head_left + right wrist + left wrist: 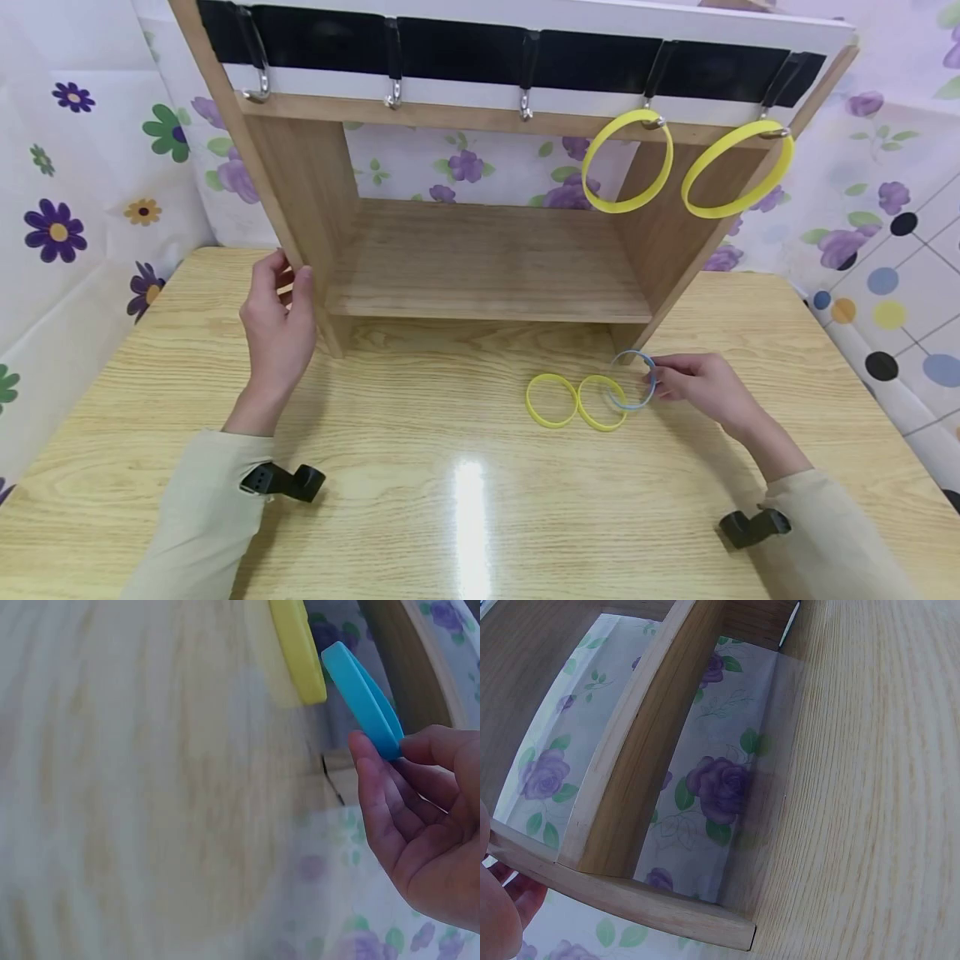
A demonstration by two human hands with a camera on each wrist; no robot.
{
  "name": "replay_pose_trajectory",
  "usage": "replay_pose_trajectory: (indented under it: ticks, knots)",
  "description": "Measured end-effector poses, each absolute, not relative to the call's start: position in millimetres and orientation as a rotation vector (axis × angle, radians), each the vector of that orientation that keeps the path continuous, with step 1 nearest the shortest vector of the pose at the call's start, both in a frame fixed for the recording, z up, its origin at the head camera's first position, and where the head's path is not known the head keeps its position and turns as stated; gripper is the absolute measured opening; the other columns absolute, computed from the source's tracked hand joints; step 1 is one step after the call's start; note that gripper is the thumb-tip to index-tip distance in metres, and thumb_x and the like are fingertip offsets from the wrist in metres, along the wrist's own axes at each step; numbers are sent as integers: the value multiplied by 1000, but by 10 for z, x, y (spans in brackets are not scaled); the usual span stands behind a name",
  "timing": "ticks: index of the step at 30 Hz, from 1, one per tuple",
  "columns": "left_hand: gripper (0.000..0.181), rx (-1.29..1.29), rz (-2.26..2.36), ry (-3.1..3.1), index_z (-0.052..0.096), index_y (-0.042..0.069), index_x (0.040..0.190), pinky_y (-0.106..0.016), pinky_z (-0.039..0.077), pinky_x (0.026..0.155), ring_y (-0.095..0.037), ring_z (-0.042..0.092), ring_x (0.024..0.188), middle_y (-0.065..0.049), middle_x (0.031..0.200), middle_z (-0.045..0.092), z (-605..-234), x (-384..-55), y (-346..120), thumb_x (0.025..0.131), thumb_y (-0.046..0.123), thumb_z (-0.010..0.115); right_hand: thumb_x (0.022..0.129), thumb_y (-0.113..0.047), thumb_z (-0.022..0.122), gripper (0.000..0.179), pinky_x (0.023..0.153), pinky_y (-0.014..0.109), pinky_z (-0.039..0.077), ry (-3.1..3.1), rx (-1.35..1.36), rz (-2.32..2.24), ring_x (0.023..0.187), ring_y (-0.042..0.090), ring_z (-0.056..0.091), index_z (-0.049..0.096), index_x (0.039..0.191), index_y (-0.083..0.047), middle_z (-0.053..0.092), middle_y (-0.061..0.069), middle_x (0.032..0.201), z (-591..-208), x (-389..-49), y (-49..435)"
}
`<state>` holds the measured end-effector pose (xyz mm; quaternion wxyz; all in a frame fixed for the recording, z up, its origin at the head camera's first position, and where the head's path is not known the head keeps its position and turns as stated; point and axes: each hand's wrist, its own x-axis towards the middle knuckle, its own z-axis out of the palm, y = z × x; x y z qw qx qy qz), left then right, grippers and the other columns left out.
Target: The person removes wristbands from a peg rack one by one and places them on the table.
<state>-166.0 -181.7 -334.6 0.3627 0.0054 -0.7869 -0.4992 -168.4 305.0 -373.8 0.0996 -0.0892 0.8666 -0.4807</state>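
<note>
Fingers of the right hand (pixel 693 382) pinch a blue ring (pixel 364 701) near two yellow rings (pixel 551 426) on the tabletop (pixel 390 475). Those of the left hand (pixel 281 337) grip a wooden rack (pixel 487 258).

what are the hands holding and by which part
The right hand pinches the blue ring by the right side of its rim; the left hand grips the wooden rack by the front edge of its left side panel.

right wrist view | yellow ring (pixel 301 654): cut off | tabletop (pixel 150 787): blurred
</note>
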Motion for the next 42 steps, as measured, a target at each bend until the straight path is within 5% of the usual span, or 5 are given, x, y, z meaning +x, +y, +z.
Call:
replay_pose_trajectory:
  ticks: [42]
  knots:
    - [31, 33, -1282, -2025, 52, -9, 125, -23, 46, 84, -19, 56, 102, -21, 116, 61, -3335, -1658, -1795, 99, 8, 52, 98, -15, 57, 38, 71, 27, 55, 2517, -232, -1195, 81, 9, 63, 58, 122, 14, 69, 14, 96, -3803, -1590, 3401]
